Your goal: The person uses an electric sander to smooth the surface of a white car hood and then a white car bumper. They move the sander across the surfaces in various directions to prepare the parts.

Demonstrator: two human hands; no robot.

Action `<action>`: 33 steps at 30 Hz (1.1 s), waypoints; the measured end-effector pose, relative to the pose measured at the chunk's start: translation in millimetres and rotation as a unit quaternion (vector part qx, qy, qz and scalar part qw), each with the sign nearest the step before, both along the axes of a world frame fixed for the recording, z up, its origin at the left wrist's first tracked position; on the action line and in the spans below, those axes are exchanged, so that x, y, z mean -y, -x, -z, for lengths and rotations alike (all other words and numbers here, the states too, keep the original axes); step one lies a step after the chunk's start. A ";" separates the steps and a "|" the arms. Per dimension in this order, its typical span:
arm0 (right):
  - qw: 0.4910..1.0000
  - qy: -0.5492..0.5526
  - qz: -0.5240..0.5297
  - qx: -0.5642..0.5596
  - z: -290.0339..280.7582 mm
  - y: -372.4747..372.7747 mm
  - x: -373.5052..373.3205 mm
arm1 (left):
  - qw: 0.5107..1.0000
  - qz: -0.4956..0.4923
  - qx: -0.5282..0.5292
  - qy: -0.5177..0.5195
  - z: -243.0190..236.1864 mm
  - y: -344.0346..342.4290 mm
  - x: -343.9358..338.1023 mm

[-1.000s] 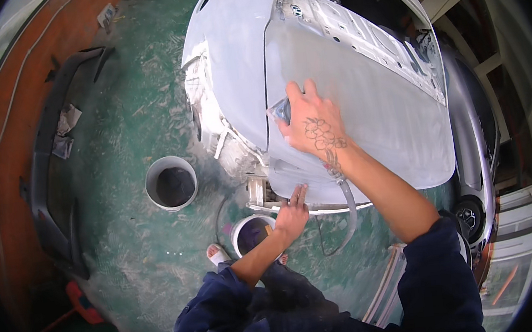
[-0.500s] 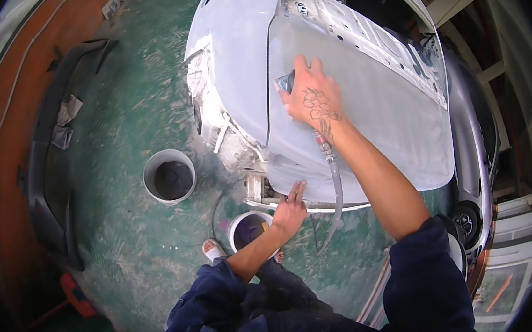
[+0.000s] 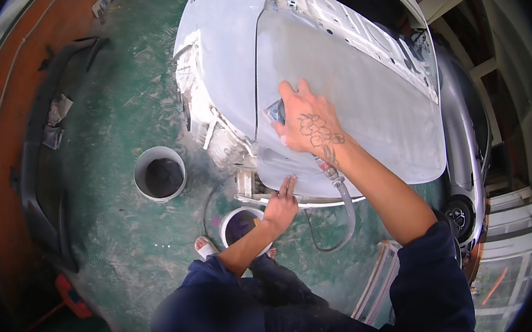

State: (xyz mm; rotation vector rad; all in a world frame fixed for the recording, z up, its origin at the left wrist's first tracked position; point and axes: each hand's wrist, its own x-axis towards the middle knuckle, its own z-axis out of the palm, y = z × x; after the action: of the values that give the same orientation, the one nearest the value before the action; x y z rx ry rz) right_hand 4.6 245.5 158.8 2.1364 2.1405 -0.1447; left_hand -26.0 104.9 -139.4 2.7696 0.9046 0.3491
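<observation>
My right hand (image 3: 310, 121) is wrapped over an air sander (image 3: 278, 111), which sits on a grey-primed car panel (image 3: 363, 112). Much of the tool is hidden under my palm; only its dark side and a bluish edge show past the thumb. From beneath my wrist an air hose (image 3: 347, 200) drops over the panel's lower edge toward the floor. My left hand (image 3: 281, 209) rests with its fingers stretched out against that lower edge and holds nothing. A dark seam parts the panel from the fender (image 3: 223, 48) on its left.
A white bucket (image 3: 224, 233) stands by my left foot, and a grey bucket (image 3: 179, 161) farther left. Along the left wall leans a dark bumper (image 3: 30, 182). Bare white bodywork (image 3: 214, 129) edges the car's left. Another car (image 3: 461, 166) is parked at right.
My right hand and the sander have moved down the panel, nearer its lower edge. The hose bows out more to the right. My left hand stays at the edge, while the whole view shifts slightly.
</observation>
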 end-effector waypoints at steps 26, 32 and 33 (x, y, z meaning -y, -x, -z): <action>0.992 0.064 -0.062 0.086 -20.0 -13.0 4.4 | 0.999 -0.003 -0.014 0.031 -7.8 0.1 -9.3; 0.993 -0.062 -0.080 0.068 -1.6 -31.3 -40.9 | 0.999 0.013 -0.016 0.029 -10.4 -3.4 -3.1; 0.993 -0.070 -0.069 0.065 0.4 -29.9 -44.4 | 0.999 0.012 -0.017 0.028 -10.2 -4.1 -3.1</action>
State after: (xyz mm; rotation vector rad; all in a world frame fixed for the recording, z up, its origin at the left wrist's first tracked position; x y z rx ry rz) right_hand 34.4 289.9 158.4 1.9958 2.2743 0.1567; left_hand -21.8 107.9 -129.2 2.7401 0.8745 0.2698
